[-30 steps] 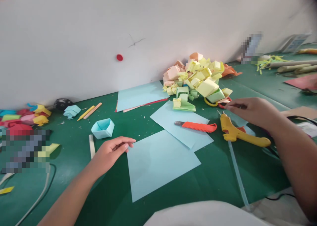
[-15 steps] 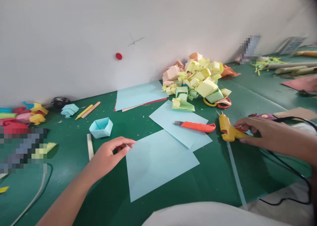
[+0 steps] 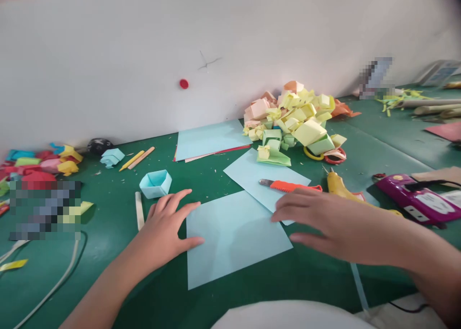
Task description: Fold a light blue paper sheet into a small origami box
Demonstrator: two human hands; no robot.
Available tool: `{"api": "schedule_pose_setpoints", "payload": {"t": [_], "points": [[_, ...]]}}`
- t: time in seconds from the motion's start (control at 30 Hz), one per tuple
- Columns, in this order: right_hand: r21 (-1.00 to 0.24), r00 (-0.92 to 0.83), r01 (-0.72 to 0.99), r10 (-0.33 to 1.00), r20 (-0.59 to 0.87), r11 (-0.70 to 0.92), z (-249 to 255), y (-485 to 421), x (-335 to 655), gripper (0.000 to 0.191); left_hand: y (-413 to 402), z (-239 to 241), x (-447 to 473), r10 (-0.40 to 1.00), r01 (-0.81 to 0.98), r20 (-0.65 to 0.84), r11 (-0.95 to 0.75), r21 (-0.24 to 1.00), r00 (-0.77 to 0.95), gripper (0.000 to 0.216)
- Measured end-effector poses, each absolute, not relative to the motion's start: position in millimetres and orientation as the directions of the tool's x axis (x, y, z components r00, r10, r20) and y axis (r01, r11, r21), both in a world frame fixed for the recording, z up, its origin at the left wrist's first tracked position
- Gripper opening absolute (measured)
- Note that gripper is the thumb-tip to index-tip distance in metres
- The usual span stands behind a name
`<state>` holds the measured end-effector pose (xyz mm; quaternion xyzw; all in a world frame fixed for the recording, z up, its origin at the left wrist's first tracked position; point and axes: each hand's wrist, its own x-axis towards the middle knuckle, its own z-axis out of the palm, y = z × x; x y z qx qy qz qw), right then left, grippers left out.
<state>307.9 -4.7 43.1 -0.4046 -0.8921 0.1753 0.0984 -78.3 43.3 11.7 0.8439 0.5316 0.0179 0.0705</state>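
Note:
A sheet of light blue paper [image 3: 230, 247] lies flat on the green table [image 3: 158, 290] in front of me. My left hand [image 3: 171, 223] is at its left edge, fingers spread, with the thumb over the paper; nothing is in it. Over the right side of the sheets hovers my right hand [image 3: 313, 221], fingers apart and holding nothing. Just beyond it a red-orange utility knife [image 3: 284, 185] rests on a second blue sheet [image 3: 245, 168], its handle end partly covered by the hand. A yellow glue gun [image 3: 338, 185] lies behind my right wrist, partly hidden.
A folded blue paper box [image 3: 155, 185] and a white stick [image 3: 139, 209] sit by my left hand. Behind are a paper stack [image 3: 212, 139], a heap of folded paper pieces [image 3: 291, 117] and scissors [image 3: 334, 156]. A purple power strip [image 3: 414, 199] lies at right, a white cable [image 3: 70, 266] at left.
My right hand has left the glue gun and moved left to above the blue sheets. My left hand's fingers have spread at the paper's edge. The view has shifted slightly.

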Motion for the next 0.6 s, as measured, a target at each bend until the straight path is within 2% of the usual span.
{"api": "schedule_pose_setpoints", "payload": {"t": [0.13, 0.27, 0.33, 0.43, 0.53, 0.6], "points": [[-0.374, -0.821, 0.503, 0.565, 0.074, 0.779, 37, 4, 244, 0.039, 46, 23, -83, 0.898, 0.875, -0.041, -0.414, 0.252, 0.437, 0.048], [-0.333, -0.837, 0.48, 0.537, 0.104, 0.812, 14, 4, 214, 0.05, 51, 28, -87, 0.952, 0.9, -0.122, -0.216, 0.38, 0.28, 0.025], [-0.371, -0.84, 0.481, 0.539, 0.063, 0.794, 6, 2, 211, 0.051, 54, 28, -89, 0.977, 0.908, -0.131, -0.103, 0.405, 0.169, 0.024], [-0.418, -0.827, 0.509, 0.562, 0.006, 0.753, 1, 1, 213, 0.059, 55, 25, -91, 0.993, 0.88, -0.067, -0.058, 0.471, 0.101, 0.027], [-0.434, -0.81, 0.536, 0.585, -0.023, 0.725, 0, 2, 214, 0.066, 53, 22, -90, 0.991, 0.81, -0.001, -0.112, 0.576, 0.137, 0.033], [-0.438, -0.802, 0.549, 0.596, -0.036, 0.712, 0, 3, 213, 0.067, 51, 20, -88, 0.977, 0.752, -0.032, -0.142, 0.643, 0.212, 0.042]]}}
